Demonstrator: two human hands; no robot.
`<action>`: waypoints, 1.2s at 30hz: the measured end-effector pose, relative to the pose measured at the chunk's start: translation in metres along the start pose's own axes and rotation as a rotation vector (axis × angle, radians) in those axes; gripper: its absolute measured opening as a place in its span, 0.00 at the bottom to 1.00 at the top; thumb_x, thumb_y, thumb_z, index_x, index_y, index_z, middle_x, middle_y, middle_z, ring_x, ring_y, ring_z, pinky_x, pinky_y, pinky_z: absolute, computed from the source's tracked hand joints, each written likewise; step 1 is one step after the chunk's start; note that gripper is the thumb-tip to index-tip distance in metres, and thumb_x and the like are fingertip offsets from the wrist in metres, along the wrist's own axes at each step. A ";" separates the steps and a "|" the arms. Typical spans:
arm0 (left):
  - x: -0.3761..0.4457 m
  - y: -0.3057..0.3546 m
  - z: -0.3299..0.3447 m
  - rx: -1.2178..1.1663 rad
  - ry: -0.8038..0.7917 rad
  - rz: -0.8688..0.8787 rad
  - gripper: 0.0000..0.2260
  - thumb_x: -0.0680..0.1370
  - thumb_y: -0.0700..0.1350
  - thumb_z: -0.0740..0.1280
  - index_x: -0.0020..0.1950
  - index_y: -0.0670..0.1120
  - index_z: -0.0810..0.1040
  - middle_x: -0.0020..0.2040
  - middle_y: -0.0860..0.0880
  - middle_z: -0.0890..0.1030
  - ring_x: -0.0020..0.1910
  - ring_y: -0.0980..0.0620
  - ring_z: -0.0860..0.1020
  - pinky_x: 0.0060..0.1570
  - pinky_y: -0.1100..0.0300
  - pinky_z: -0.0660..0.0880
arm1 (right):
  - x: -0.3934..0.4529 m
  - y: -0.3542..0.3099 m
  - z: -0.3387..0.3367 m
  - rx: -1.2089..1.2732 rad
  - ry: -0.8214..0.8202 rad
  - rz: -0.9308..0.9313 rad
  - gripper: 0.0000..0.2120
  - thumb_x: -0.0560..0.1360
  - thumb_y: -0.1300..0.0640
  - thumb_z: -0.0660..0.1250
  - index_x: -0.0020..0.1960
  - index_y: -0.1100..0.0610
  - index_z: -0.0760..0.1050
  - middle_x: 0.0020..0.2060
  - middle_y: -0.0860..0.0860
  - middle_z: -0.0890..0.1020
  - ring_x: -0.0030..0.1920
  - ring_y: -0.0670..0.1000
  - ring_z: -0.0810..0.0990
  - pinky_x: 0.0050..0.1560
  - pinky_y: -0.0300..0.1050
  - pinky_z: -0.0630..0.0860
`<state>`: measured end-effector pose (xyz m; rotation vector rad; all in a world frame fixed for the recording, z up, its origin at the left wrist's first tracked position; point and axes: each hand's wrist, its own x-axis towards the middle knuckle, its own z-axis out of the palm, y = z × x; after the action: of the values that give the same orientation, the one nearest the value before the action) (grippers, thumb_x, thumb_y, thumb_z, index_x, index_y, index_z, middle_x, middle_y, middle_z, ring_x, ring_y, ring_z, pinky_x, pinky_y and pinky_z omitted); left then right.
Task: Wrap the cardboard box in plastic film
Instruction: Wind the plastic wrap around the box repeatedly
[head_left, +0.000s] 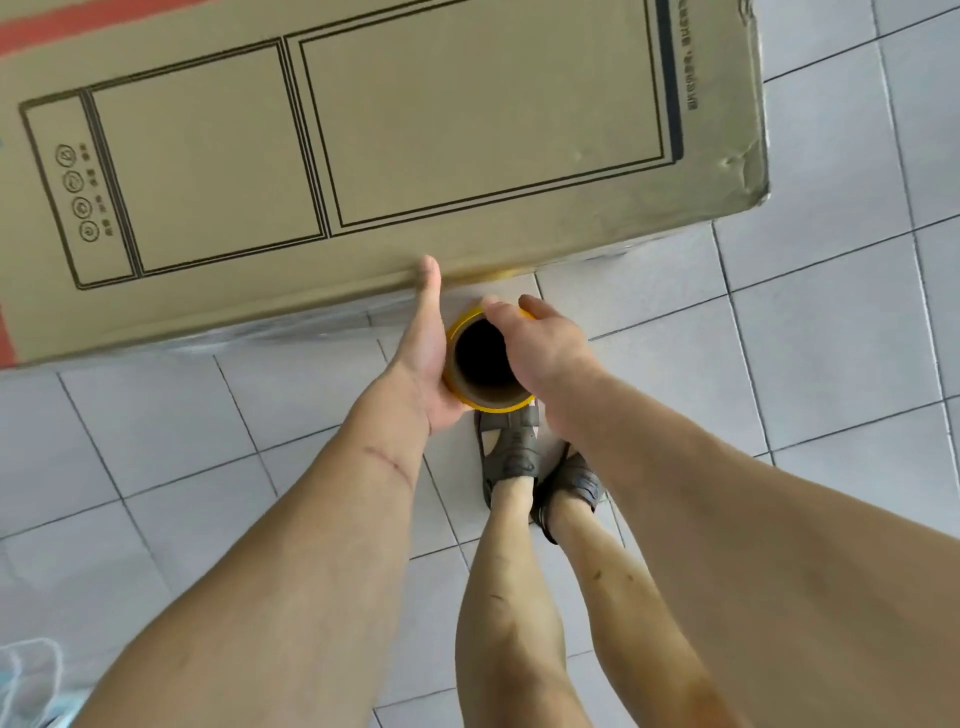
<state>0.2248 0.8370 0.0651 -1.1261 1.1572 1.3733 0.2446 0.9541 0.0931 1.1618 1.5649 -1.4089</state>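
A large cardboard box (363, 145) printed with a black line drawing fills the upper part of the view; its near side (218, 338) shows shiny plastic film. Just in front of that side I hold a film roll (460, 400) upright, seen end-on: a brown tube with a yellow rim and a dark hollow core. My left hand (423, 358) cups the roll's left side, thumb stretched up to the box's top edge. My right hand (545, 353) grips the roll's right side, fingers curled over the rim. The roll's length below is hidden.
Pale grey floor tiles (831, 338) spread to the right and front of the box. My two feet in brown sandals (511, 452) stand directly below the roll. A crumpled bit of clear plastic (31, 675) lies at the bottom left. The box's right corner (748, 171) is dented.
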 end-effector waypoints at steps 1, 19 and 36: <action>0.001 -0.004 0.002 -0.006 -0.018 -0.007 0.53 0.71 0.86 0.53 0.71 0.44 0.83 0.64 0.38 0.88 0.64 0.38 0.86 0.68 0.39 0.80 | 0.001 -0.002 -0.004 -0.029 0.015 -0.012 0.32 0.76 0.39 0.66 0.77 0.49 0.64 0.71 0.51 0.71 0.67 0.55 0.73 0.69 0.49 0.69; 0.016 -0.001 0.046 -0.016 0.113 0.050 0.56 0.58 0.86 0.66 0.70 0.45 0.83 0.58 0.40 0.90 0.56 0.38 0.89 0.63 0.37 0.83 | 0.004 -0.006 -0.034 -0.058 0.074 0.015 0.36 0.76 0.34 0.62 0.78 0.52 0.61 0.72 0.53 0.70 0.70 0.56 0.70 0.68 0.48 0.67; 0.016 0.004 0.067 0.020 -0.079 0.021 0.49 0.74 0.84 0.50 0.63 0.45 0.87 0.59 0.39 0.89 0.57 0.41 0.89 0.64 0.43 0.83 | 0.002 -0.011 -0.063 0.047 0.150 0.098 0.34 0.75 0.34 0.64 0.76 0.48 0.66 0.68 0.50 0.74 0.61 0.51 0.73 0.60 0.45 0.68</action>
<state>0.2155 0.9049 0.0576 -1.0393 1.1264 1.4073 0.2372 1.0163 0.1034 1.3808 1.5608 -1.3264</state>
